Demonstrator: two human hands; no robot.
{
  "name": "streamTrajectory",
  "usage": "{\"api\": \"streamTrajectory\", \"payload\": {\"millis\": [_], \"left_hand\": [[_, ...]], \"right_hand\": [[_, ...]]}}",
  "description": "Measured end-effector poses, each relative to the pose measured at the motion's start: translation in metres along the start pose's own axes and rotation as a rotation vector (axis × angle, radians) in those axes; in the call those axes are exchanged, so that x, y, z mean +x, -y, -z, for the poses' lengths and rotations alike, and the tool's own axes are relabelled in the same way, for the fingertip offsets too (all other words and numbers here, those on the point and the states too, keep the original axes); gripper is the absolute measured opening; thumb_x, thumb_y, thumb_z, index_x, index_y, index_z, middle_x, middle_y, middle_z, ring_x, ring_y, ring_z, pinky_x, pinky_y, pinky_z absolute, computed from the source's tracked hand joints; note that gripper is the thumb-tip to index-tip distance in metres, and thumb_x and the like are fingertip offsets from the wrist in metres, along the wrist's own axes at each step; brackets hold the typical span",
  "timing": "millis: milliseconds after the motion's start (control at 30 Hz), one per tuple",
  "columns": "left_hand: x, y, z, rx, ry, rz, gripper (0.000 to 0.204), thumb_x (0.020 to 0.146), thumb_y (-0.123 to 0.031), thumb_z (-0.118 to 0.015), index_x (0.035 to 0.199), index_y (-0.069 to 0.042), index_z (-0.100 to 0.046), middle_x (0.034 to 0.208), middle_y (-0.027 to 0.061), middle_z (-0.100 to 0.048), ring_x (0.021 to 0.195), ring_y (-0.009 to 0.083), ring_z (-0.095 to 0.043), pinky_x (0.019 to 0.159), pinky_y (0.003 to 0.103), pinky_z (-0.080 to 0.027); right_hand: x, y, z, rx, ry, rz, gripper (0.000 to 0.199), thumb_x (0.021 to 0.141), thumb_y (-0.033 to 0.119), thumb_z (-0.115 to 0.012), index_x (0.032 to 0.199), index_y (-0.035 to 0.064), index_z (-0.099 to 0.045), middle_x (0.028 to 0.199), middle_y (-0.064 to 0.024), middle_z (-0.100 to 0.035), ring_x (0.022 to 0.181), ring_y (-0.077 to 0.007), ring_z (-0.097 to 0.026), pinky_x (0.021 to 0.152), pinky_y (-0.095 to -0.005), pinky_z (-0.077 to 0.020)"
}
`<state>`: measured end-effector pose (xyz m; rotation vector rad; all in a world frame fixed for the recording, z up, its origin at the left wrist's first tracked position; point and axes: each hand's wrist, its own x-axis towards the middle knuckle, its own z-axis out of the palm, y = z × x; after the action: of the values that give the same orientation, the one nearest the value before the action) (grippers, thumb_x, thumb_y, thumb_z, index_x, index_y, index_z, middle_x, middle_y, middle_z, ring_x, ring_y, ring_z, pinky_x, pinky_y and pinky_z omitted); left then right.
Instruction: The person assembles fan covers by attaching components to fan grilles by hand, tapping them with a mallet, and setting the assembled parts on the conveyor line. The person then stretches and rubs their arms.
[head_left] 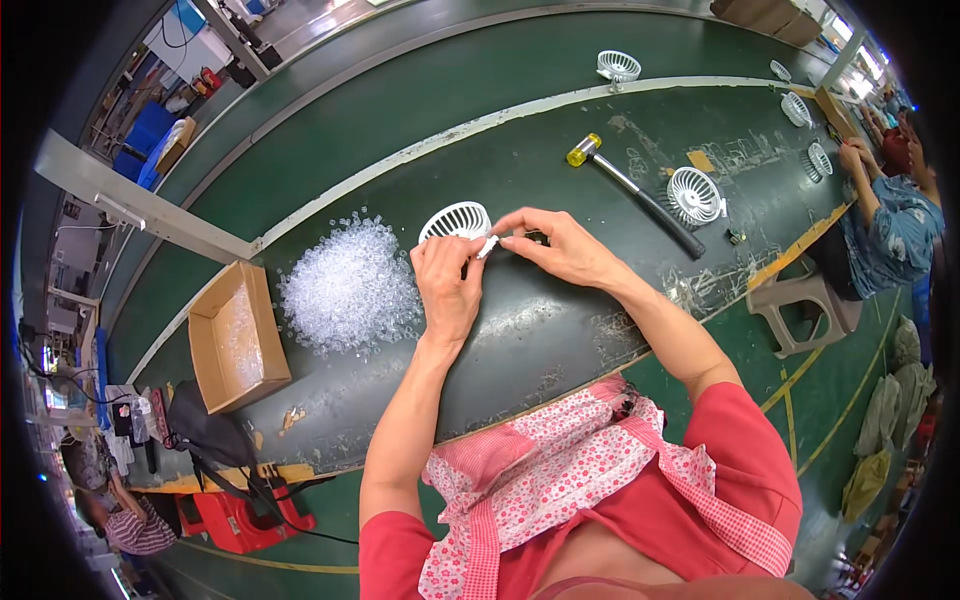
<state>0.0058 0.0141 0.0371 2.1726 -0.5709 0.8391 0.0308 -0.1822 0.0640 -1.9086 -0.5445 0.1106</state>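
My left hand (447, 283) is closed on a white slatted fan grille (455, 219), steadying it just above the dark green table. A small white neck piece (487, 246) sticks out of the grille's near right side. At that piece, my right hand (562, 250) has its thumb and forefinger curled in; whether a small part sits between those fingertips I cannot make out. Left of my left hand lies a heap of small clear plastic pieces (352, 285). Beyond my right hand rests a hammer (640, 190) with a yellow head and black handle.
A cardboard box (237, 335) with some clear pieces stands left of the heap. Another white fan grille (694, 195) lies right of the hammer, and one more (618, 66) sits on the conveyor belt (420, 90) behind. A co-worker (885, 215) sits at the far right. A black bag (212, 425) lies far left.
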Motion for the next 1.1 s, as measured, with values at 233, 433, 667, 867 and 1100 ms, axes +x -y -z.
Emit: {"api": "streamTrajectory", "payload": {"millis": [233,433,667,867,1100], "left_hand": [[-0.001,-0.013,0.001,-0.371,0.012,0.329,0.015,0.080,0.000,-0.076,0.089,-0.004,-0.066,0.078,0.0018,-0.063,0.076,0.0142,-0.057,0.072,0.030,-0.045],[0.007,-0.018,0.008,-1.031,0.132,0.696,0.017,0.089,-0.003,-0.072,0.103,0.000,-0.063,0.092,0.0011,-0.066,0.089,0.0095,-0.062,0.081,0.024,-0.050],[0.004,-0.018,-0.002,0.029,0.011,0.009,0.041,0.080,-0.013,-0.077,0.116,-0.005,-0.059,0.124,0.0123,-0.057,0.119,0.0339,-0.049,0.101,0.044,-0.038],[-0.011,-0.015,-0.015,0.175,0.257,-0.105,0.038,0.083,-0.018,-0.075,0.114,-0.003,-0.060,0.124,0.0125,-0.058,0.117,0.0323,-0.052,0.098,0.045,-0.042],[-0.017,-0.021,-0.014,0.204,0.226,-0.091,0.043,0.082,-0.017,-0.076,0.119,0.000,-0.062,0.125,0.0144,-0.060,0.118,0.0349,-0.055,0.100,0.043,-0.045]], "right_hand": [[-0.001,0.004,0.009,0.312,0.082,-0.093,0.017,0.095,0.015,-0.066,0.105,0.0014,-0.070,0.100,-0.0033,-0.070,0.095,-0.0106,-0.061,0.088,-0.0266,-0.0482],[-0.004,0.015,0.006,0.031,-0.108,0.183,0.015,0.090,0.017,-0.070,0.096,0.0031,-0.071,0.088,-0.0075,-0.069,0.085,-0.0167,-0.060,0.079,-0.0326,-0.0480],[0.018,-0.015,0.009,-0.191,-0.420,0.062,0.016,0.088,0.014,-0.069,0.095,-0.0004,-0.070,0.086,-0.0108,-0.069,0.083,-0.0224,-0.062,0.084,-0.0345,-0.0482],[0.006,-0.041,0.018,-0.660,-0.193,0.324,0.021,0.087,0.012,-0.068,0.106,0.0044,-0.068,0.112,-0.0129,-0.063,0.109,-0.0319,-0.055,0.100,-0.0426,-0.0399],[-0.018,-0.041,0.078,-0.988,-0.457,0.162,0.041,0.087,0.012,-0.067,0.126,0.0025,-0.056,0.123,-0.0170,-0.055,0.115,-0.0368,-0.051,0.096,-0.0451,-0.0437]]}}
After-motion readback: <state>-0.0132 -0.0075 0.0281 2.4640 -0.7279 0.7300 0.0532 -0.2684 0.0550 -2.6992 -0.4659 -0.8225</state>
